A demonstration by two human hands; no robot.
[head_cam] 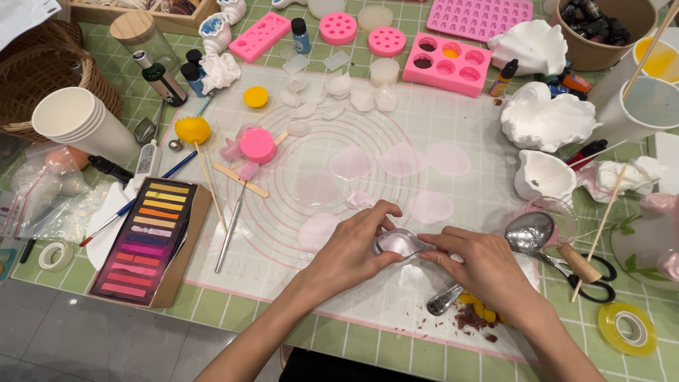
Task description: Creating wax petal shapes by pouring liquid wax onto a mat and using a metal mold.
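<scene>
From the head camera I looked down on a craft table covered by a translucent silicone mat [453,120] printed with pink rings. Both of my hands met at the near edge of the mat. My left hand [350,251] was curled closed, thumb and fingertips pinching the rim of a small metal spoon bowl [397,242] that held a pale pink, waxy layer. My right hand [488,265] was closed too, its fingers gripping the same spoon from the other side, with the handle [444,300] poking out below toward me. The spoon sat between the two hands, just above the mat.

Thin pale pink petal shapes [351,163] lay scattered across the mat beyond my hands. Just right of my right hand lay a larger metal spoon [529,232] and black-handled scissors [590,272]. Dark red crumbs [470,320] lay near my right wrist. To the left sat an open box of pastel chalks [148,237] in rainbow rows, and a stack of white paper cups [81,120] lay on its side. Pink silicone moulds [447,64] lined the far edge, and white shell-shaped casts [548,120] sat to the right.
</scene>
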